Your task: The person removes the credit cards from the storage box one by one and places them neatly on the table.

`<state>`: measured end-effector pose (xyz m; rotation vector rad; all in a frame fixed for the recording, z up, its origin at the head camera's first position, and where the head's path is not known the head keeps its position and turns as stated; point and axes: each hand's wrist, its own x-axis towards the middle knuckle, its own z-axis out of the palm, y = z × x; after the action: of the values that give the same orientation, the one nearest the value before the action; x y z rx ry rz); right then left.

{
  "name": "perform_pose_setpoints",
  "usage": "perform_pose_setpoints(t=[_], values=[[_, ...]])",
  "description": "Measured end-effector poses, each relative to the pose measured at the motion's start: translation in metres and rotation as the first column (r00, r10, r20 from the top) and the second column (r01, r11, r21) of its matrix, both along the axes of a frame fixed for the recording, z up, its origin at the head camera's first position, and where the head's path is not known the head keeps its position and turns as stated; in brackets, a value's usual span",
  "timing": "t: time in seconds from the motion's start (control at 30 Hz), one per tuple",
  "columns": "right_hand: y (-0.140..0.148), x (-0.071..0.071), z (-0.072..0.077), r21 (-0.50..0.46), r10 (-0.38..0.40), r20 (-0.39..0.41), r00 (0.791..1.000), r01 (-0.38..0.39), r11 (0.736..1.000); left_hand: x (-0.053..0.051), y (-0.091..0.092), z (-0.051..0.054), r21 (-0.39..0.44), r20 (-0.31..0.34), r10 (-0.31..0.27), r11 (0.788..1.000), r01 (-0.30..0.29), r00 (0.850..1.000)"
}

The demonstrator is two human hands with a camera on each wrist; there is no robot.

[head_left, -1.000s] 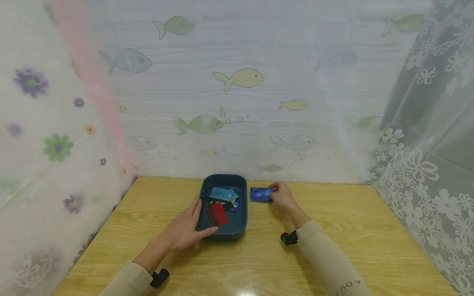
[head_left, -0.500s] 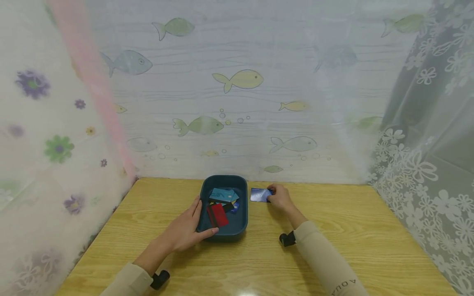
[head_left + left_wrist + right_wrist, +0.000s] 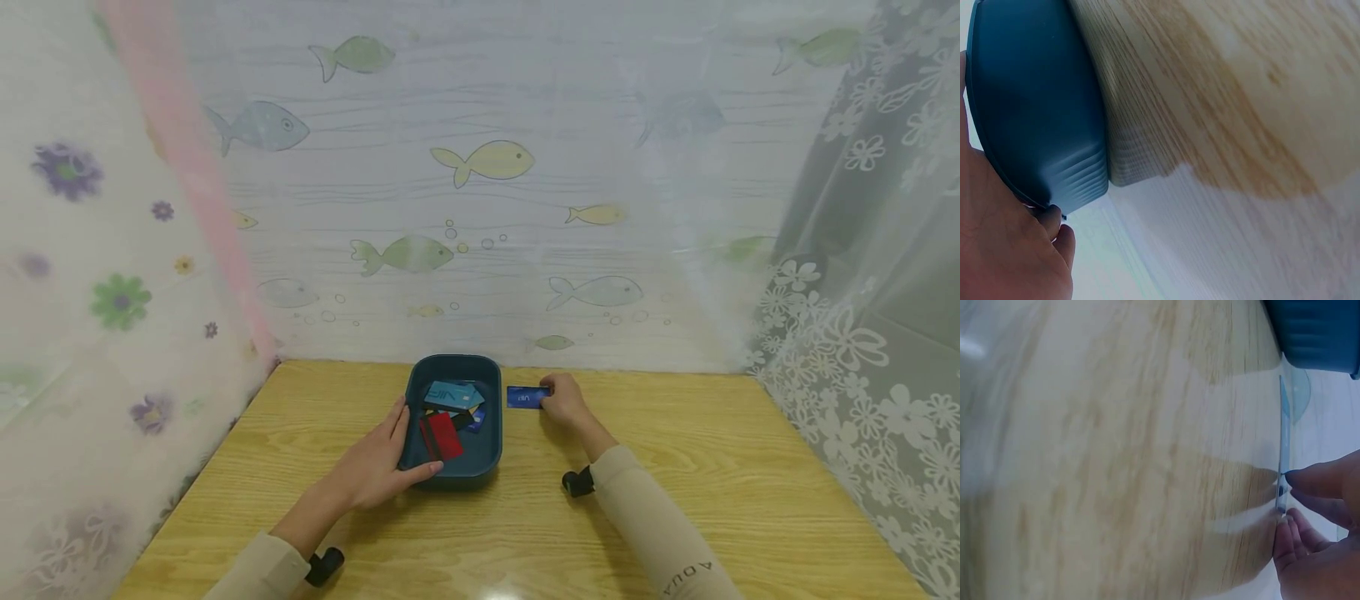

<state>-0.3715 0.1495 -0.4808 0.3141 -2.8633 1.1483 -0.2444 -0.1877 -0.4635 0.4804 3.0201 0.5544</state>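
In the head view my left hand [image 3: 371,462] holds the near left corner of a dark teal plastic bin [image 3: 491,454], fingers along the left side and thumb over the front rim. Fingertips bend at the rim of the bin [image 3: 1041,94] in the left wrist view. Inside lie several plastic cards, among them a light blue VIP card [image 3: 450,395] and a red card [image 3: 444,437] with a dark stripe. Right of the bin, my right hand [image 3: 567,402] pinches the right end of a blue VIP card [image 3: 523,397]. The card [image 3: 1284,434] shows nearly edge-on, close to the tabletop, in the right wrist view.
The wooden table [image 3: 675,475] reaches back to a hanging sheet [image 3: 480,208] printed with fish. A flowered sheet [image 3: 112,375] hangs on the left and a lace-patterned one [image 3: 862,375] on the right. The bin stands near the back edge.
My right hand has shifted slightly left and covers more of the blue card. The card's tilt has changed, so its glare is gone. The left hand and bin have stayed put.
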Motion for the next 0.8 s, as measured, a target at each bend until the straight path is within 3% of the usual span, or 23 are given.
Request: perform_pose_setpoints(t=[0.27,0.43,0.8], values=[[0.0,-0.001,0.0,0.025,0.008,-0.026,1.0,-0.008,1.0,0.0,0.0,0.0,0.008,-0.004,-0.001,1.0,0.001,1.0],[0.003,0.001,0.003,-0.007,0.008,0.009,1.0,-0.008,1.0,-0.001,0.0,0.0,0.013,-0.003,-0.002,1.0,0.002,1.0],[0.007,0.022,0.029,-0.077,0.066,0.048,0.997,-0.062,0.995,-0.001,-0.001,-0.001,0.021,-0.001,-0.004,1.0,0.004,1.0]])
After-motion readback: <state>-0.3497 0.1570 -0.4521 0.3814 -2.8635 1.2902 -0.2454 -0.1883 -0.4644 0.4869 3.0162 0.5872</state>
